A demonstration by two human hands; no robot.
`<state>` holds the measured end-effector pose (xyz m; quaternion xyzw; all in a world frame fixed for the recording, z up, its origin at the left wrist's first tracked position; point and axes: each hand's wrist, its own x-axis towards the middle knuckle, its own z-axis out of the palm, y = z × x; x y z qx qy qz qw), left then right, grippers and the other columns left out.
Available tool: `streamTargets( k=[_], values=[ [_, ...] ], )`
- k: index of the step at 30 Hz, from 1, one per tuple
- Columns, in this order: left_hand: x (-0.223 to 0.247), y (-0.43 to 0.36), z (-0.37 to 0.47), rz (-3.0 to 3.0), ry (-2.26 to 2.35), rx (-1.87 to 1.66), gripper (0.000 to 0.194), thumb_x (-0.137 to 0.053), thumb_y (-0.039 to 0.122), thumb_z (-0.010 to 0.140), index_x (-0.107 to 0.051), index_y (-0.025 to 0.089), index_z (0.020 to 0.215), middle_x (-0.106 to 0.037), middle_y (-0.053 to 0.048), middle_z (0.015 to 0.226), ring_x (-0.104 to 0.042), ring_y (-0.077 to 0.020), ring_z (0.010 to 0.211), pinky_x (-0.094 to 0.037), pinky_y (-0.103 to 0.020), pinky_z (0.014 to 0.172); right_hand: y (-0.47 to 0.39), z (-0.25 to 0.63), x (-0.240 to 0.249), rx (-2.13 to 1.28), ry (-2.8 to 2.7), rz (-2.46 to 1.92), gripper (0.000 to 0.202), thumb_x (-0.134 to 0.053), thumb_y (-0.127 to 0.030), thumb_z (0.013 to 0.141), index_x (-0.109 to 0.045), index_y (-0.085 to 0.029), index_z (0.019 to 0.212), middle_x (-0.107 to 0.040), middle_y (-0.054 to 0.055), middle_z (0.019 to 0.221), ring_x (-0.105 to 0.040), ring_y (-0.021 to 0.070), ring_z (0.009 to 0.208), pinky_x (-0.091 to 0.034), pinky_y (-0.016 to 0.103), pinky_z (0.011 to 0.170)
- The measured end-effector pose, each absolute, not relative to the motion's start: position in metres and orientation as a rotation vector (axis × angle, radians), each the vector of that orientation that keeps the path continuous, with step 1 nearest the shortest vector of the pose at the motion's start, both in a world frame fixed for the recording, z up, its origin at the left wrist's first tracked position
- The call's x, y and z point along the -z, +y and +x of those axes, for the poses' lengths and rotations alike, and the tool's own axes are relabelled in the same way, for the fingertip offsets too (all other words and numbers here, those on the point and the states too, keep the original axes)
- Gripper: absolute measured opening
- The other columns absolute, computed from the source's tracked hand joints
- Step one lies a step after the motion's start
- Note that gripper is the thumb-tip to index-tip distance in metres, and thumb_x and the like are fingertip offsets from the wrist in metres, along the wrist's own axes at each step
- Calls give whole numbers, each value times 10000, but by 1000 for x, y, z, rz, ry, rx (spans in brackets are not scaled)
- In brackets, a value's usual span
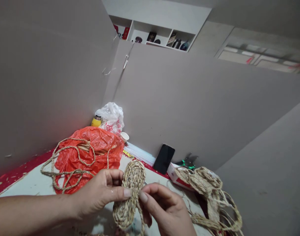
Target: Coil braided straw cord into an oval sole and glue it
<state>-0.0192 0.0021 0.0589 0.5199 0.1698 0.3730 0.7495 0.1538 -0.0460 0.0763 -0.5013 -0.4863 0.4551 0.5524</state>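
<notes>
An oval, sole-shaped piece of coiled straw braid (126,213) stands upright between my hands, low in the middle of the head view. My left hand (104,190) is closed on its left edge, thumb across the front and fingers behind. At the right edge my right hand (162,205) pinches the braided straw cord (141,218), which hangs down from the piece. A small dark thin thing shows just above the right fingertips; I cannot make out what it is.
A red plastic bag (98,137) with loose braid (50,167) lies left on the pale table (22,186). Behind are a white bag (112,114), yellow jar (96,121) and paper cup (124,136). A phone (164,159), green-handled pliers (188,162) and bundled straw braid (209,183) are right.
</notes>
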Motion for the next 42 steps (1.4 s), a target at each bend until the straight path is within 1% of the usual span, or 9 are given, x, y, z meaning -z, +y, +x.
streamTargets(
  k=[6, 14, 18, 21, 24, 29, 35, 38, 42],
  values=[
    [-57, 2, -18, 1118, 392, -828, 353, -748, 287, 745, -692, 127, 1055, -705, -70, 873, -625, -150, 773, -463, -261, 723, -48, 157, -79, -1053, -1195, -1215, 337, -839, -462, 600, -717, -150, 634, -583, -12, 426, -503, 65, 388, -401, 160, 416],
    [-58, -1, -17, 1121, 416, -816, 288, -751, 292, 731, -725, 125, 963, -713, -59, 796, -637, -157, 719, -482, -275, 702, -42, 167, -73, -1105, -1315, -1210, 279, -790, -433, 694, -712, -165, 689, -588, -18, 460, -527, 74, 405, -424, 168, 431],
    [-60, -1, -16, 1123, 439, -808, 308, -758, 287, 723, -722, 126, 983, -720, -60, 815, -647, -163, 742, -488, -276, 713, -44, 163, -76, -1107, -1283, -1225, 320, -810, -456, 654, -698, -156, 653, -568, -26, 479, -502, 59, 397, -401, 159, 420],
    [-61, 0, -15, 1131, 429, -805, 309, -757, 283, 728, -719, 130, 993, -723, -56, 810, -653, -162, 748, -489, -265, 711, -47, 158, -79, -1071, -1216, -1244, 358, -828, -478, 613, -692, -147, 628, -545, -35, 454, -475, 47, 389, -378, 151, 421],
    [-62, 0, -15, 1117, 388, -783, 311, -740, 317, 747, -716, 124, 990, -723, -63, 791, -666, -177, 751, -501, -285, 717, -50, 154, -81, -1077, -1191, -1245, 366, -837, -480, 593, -694, -145, 624, -542, -37, 439, -471, 47, 383, -375, 152, 418],
    [-61, -1, -17, 1105, 410, -771, 305, -750, 310, 741, -715, 128, 982, -725, -72, 841, -670, -175, 765, -503, -291, 729, -49, 156, -80, -1115, -1192, -1226, 349, -843, -466, 596, -700, -148, 617, -569, -31, 449, -486, 40, 379, -378, 142, 414],
    [-59, -4, -16, 1080, 386, -746, 298, -745, 306, 741, -712, 123, 974, -727, -73, 789, -684, -196, 747, -522, -320, 713, -46, 163, -74, -1283, -1212, -1173, 330, -831, -435, 637, -685, -140, 652, -622, -12, 501, -515, 46, 372, -391, 142, 392],
    [-59, -4, -15, 1081, 389, -743, 290, -756, 317, 727, -720, 123, 940, -732, -75, 791, -686, -189, 730, -529, -315, 710, -48, 159, -76, -1250, -1161, -1201, 348, -843, -433, 615, -667, -133, 634, -632, -6, 509, -517, 48, 367, -385, 148, 391],
    [-57, -4, -14, 1047, 379, -740, 280, -742, 314, 744, -715, 125, 949, -730, -71, 769, -694, -193, 723, -532, -315, 709, -52, 151, -79, -1192, -1109, -1228, 378, -852, -457, 581, -656, -136, 614, -617, -13, 489, -504, 47, 359, -376, 152, 389]
  ],
)
